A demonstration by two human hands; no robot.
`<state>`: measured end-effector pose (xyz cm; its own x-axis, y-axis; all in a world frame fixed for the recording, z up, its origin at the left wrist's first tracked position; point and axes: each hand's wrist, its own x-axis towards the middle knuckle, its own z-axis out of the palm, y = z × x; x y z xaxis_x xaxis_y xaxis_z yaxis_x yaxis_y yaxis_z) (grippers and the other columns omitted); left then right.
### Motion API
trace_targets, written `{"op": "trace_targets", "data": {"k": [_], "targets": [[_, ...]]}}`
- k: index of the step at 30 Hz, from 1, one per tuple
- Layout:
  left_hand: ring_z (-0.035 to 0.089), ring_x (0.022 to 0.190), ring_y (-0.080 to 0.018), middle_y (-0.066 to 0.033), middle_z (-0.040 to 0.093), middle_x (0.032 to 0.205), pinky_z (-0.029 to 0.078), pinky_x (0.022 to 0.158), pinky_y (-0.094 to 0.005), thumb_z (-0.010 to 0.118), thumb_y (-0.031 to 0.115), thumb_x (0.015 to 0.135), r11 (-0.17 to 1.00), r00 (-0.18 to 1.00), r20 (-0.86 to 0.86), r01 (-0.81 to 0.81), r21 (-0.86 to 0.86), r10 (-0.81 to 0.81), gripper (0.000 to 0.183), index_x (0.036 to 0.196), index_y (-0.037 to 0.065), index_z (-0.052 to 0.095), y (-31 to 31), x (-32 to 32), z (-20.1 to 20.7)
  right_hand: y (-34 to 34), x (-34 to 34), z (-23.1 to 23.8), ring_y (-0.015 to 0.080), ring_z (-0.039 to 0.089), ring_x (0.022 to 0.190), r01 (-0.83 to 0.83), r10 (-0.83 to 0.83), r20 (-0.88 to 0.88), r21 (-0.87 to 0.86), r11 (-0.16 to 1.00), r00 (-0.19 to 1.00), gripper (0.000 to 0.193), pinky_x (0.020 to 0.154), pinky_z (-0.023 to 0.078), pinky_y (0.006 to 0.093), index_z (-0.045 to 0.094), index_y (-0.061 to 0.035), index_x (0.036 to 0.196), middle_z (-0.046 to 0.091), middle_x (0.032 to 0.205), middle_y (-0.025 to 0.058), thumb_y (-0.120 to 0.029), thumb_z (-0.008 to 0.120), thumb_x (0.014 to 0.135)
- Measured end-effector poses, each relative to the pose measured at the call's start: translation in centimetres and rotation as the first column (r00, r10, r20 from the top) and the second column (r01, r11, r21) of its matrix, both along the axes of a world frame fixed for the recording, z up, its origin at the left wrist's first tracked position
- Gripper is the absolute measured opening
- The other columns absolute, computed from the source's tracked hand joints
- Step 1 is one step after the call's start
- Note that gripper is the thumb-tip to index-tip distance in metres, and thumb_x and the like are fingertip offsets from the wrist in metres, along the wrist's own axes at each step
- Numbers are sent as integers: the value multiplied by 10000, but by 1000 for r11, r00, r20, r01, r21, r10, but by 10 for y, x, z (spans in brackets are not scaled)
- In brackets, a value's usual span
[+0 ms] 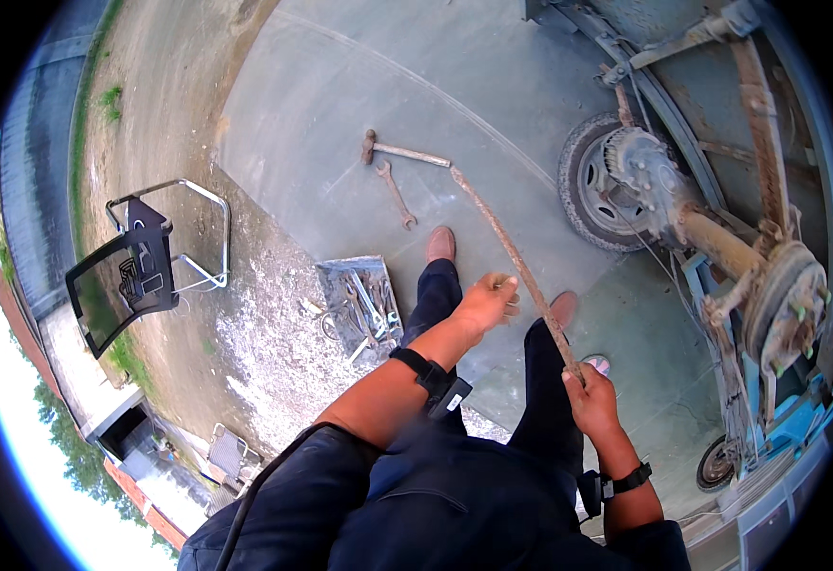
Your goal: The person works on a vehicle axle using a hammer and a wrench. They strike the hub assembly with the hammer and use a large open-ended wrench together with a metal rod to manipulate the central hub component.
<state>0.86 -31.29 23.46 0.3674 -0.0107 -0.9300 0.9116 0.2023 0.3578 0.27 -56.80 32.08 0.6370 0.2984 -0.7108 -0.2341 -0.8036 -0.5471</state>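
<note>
A rod slants above the floor
The right hand clamps its near end; the long axis runs forward-left, far tip toward the hammer. The left hand curls beside it, perhaps pinching something.

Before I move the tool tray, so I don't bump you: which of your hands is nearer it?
Left. The left hand sits right of the tool tray, apart from it; the right hand is farther right, gripping the rusty bar.
</note>
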Motion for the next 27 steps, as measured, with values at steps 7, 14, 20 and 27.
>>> {"op": "trace_targets", "data": {"k": [7,14,20,27], "targets": [[690,769,-202,-119,687,904,534,657,-330,634,282,926,897,993,-63,119,426,-102,338,1059,-28,622,178,-69,-177,43,38,-68,421,636,854,-159,159,-7,-139,977,987,317,766,507,438,583,25,1187,652,933,257,-108,586,899],[686,883,-329,-194,703,947,533,797,-404,675,265,874,681,972,-124,230,695,-202,374,1088,-36,613,310,-70,-308,103,78,-107,445,637,922,-250,268,-15,-412,876,963,380,815,510,458,609,23,1204,658,1005,267,-36,635,830],[589,1102,-386,-253,603,1176,489,931,-430,714,226,833,569,960,-75,221,792,-269,500,1233,-18,540,354,-47,-391,140,98,-103,298,649,764,-219,190,-111,-565,796,976,325,734,516,366,634,49,1152,661,913,217,8,602,831],[501,1208,-432,-271,521,1263,455,1001,-434,748,249,810,406,930,-57,212,889,-362,633,1349,45,485,372,1,-470,117,92,-105,145,608,786,-40,19,-49,-473,880,999,312,725,510,297,620,73,1144,674,907,124,53,565,838]]}}
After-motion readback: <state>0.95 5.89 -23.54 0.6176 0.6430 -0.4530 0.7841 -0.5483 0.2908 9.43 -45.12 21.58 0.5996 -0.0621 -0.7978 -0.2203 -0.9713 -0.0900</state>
